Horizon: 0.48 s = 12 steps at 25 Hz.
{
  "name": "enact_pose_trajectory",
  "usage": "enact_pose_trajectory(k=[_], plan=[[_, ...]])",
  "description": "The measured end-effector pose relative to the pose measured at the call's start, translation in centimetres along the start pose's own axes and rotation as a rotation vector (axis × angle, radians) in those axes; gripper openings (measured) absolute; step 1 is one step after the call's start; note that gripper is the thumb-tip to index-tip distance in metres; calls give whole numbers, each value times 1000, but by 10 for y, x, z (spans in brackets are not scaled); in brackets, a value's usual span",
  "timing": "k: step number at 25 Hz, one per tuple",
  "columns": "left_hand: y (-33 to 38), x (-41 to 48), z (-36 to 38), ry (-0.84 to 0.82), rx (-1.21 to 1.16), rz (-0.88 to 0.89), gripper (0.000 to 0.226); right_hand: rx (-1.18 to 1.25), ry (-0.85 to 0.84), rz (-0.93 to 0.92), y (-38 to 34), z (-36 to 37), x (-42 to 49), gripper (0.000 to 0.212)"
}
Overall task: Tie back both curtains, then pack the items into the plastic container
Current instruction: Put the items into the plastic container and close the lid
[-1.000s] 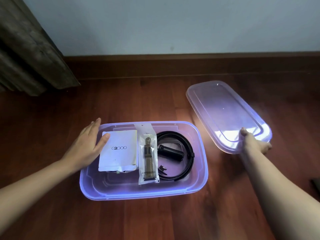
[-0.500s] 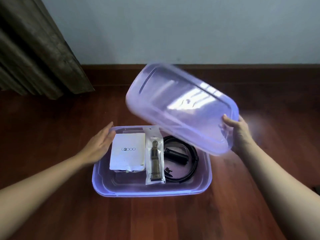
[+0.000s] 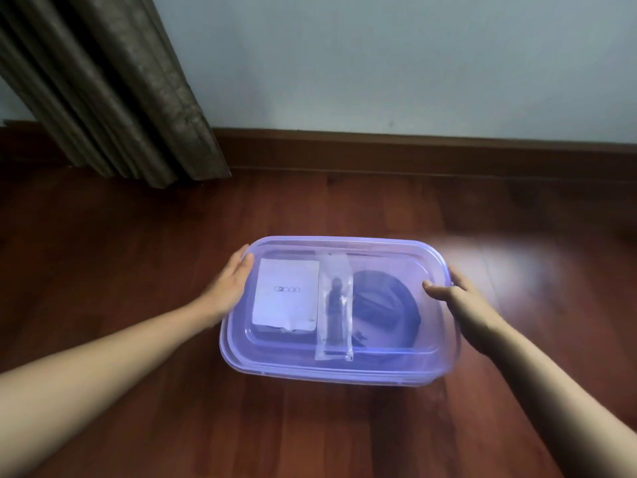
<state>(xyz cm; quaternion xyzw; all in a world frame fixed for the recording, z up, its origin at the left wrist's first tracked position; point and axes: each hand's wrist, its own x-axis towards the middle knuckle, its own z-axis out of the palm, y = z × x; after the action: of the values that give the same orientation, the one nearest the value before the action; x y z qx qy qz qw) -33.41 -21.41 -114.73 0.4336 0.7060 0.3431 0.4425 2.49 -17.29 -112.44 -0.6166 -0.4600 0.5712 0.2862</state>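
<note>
Now, hands [image 3: 231, 284] [image 3: 455, 298] at lid [image 3: 396, 355] ends, right gripping

Translucent purple plastic container [image 3: 310, 374] on the floor [image 3: 138, 236], its lid [image 3: 379, 257] laid on top; inside, a white packet [image 3: 286, 294] left, clear pouch [image 3: 335, 305] centre, dark coiled strap [image 3: 386, 305] right.

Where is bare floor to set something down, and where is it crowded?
Bare floor lies between the container and the baseboard, and on its near side. Crowded: curtain at far left; left hand presses the container's left end, right hand grips the lid opposite.
</note>
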Motion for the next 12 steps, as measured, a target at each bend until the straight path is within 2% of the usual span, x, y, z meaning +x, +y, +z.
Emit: enact_pose_trajectory(k=[3, 6, 12], plan=[[-1, 0, -1, 39, -9, 0, 46, 31, 32, 72, 5, 8, 2, 24], [-4, 3, -2, 75, 30, -23, 43, -39, 79, 103, 10, 12, -1, 35], [-5, -2, -12, 97, 164, 4, 43, -117, 81, 48, 11, 23, -2, 42]])
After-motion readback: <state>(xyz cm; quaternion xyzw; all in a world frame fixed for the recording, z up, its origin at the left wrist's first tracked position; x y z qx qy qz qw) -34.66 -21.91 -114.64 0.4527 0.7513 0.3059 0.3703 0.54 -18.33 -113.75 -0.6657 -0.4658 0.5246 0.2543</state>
